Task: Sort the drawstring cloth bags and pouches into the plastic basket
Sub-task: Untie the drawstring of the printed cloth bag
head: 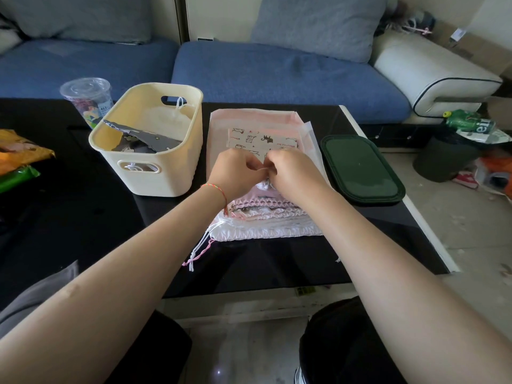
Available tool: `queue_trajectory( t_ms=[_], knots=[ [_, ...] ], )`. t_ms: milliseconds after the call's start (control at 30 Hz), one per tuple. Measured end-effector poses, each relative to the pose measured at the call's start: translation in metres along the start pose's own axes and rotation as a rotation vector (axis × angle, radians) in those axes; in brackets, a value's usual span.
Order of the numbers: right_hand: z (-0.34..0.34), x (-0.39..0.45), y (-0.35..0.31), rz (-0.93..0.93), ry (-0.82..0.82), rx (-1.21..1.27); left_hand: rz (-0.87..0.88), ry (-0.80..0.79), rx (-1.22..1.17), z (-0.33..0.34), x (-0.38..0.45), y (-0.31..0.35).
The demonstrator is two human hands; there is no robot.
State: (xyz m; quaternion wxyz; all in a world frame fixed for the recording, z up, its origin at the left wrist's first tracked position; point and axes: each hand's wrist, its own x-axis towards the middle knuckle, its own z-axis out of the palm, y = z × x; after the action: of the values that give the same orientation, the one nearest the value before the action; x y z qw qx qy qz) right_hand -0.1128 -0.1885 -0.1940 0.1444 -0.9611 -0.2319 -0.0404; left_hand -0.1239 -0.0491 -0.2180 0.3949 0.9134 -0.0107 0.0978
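A stack of pink and white drawstring bags (pixel 257 220) lies on the black table. On top of it sits a small cream pouch (pixel 260 139) printed with little animals. My left hand (pixel 238 173) and my right hand (pixel 293 173) meet over this pouch, and both pinch its thin white drawstring between them. To the left stands the cream plastic basket (pixel 155 173); a grey patterned pouch (pixel 144 139) leans inside it, with a white cord showing at the far handle.
A dark green lid (pixel 360 167) lies right of the stack. A clear plastic cup (pixel 88 101) stands behind the basket, with snack packets (pixel 19 156) at the left edge. A blue sofa lies beyond the table, and a full bin (pixel 448 151) stands on the floor to the right.
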Motion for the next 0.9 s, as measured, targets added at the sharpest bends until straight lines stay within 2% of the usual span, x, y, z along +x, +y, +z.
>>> queue_trajectory(
  t_ms=[133, 300, 367, 433, 533, 600, 733, 900],
  knots=[
    [0.001, -0.002, 0.002, -0.02, -0.011, 0.014, 0.028, 0.018, 0.017, 0.003, 0.0, -0.001],
    [-0.004, 0.0, 0.005, 0.07, -0.092, 0.215, 0.11, 0.035, 0.087, 0.003, -0.002, -0.003],
    [-0.004, 0.002, 0.007, 0.167, -0.158, 0.375, 0.149, 0.051, 0.105, 0.003, -0.002, -0.003],
    [-0.004, 0.003, 0.011, 0.287, -0.216, 0.642, 0.181, 0.087, 0.094, 0.004, -0.002, -0.004],
    [-0.005, 0.003, 0.016, 0.445, -0.244, 1.042, 0.166, 0.123, -0.03, 0.005, -0.004, -0.004],
    [-0.005, 0.003, 0.019, 0.512, -0.236, 1.171, 0.146, 0.11, -0.102, 0.006, -0.004, -0.002],
    [-0.004, 0.004, 0.022, 0.586, -0.236, 1.266, 0.138, 0.088, -0.129, 0.007, -0.004, -0.001],
    [-0.003, 0.004, 0.023, 0.58, -0.259, 1.251, 0.171, 0.09, -0.044, 0.007, -0.004, -0.001]
  ],
)
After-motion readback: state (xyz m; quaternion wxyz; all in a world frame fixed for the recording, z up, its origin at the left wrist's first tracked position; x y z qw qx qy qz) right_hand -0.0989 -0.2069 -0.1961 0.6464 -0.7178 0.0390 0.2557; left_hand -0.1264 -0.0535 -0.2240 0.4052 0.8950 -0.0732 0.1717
